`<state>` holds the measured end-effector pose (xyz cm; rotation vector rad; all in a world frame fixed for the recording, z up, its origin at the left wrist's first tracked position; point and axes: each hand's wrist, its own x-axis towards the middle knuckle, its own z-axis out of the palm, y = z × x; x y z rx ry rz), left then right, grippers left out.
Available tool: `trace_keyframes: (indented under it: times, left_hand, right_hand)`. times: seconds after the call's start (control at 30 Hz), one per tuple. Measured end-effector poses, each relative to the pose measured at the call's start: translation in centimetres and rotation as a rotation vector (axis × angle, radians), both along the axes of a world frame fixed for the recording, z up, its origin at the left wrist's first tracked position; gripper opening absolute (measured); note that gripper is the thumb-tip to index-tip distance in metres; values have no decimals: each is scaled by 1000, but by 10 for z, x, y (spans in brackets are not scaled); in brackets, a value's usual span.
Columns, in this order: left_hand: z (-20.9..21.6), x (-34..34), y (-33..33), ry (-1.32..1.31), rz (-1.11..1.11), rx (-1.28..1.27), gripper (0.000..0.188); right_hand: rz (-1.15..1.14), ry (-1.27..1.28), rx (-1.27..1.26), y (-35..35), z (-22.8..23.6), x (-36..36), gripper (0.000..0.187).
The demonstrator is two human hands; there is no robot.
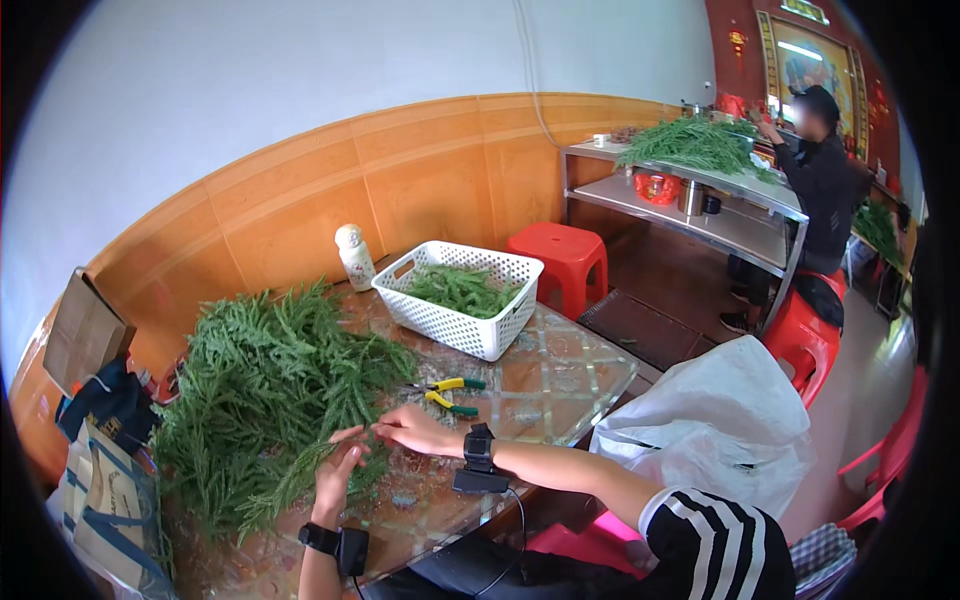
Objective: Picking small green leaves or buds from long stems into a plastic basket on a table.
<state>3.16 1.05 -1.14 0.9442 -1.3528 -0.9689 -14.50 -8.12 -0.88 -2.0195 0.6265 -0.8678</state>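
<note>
A big heap of feathery green sprigs covers the left side of the table. My left hand is closed round a green sprig at the near edge of the heap. Beside it, my right hand is pinched near the sprig's end, close to my left fingertips. What the right fingers hold, if anything, is too small to make out. Just beyond that hand lie pliers with yellow and green handles, their jaws toward the heap. A white perforated basket behind them contains more sprigs.
A white bottle stands by the wall, left of the basket. Bags and a cardboard box crowd the left edge. A red stool and a white sack flank the table. Another person works at a metal shelf.
</note>
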Motion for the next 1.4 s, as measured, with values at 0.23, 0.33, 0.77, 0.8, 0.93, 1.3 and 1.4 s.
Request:
trace_keyframes:
  times: [0.23, 0.33, 0.77, 0.8, 0.93, 1.3, 1.4]
  left_hand:
    - [-1, 1, 0, -17, 25, -123, 27]
    - [0, 3, -3, -47, 57, -121, 31]
    - [2, 5, -11, -109, 110, -36, 24]
    - [3, 0, -13, -125, 76, -40, 24]
    - [1, 21, -2, -209, 26, 84, 24]
    - [9, -7, -8, -54, -301, -55, 32]
    - [14, -1, -5, -367, -215, 121, 32]
  right_hand:
    - [25, 39, -7, 7, 5, -1, 23]
    - [45, -16, -3, 1, -4, -1, 19]
    - [217, -222, -50, -11, 1, 3, 32]
    - [224, -236, -19, -16, 2, -1, 32]
    - [210, -369, 390, -6, 12, 8, 31]
    - [102, -469, 486, -16, 28, -23, 43]
    - [78, -453, 527, -16, 29, -22, 45]
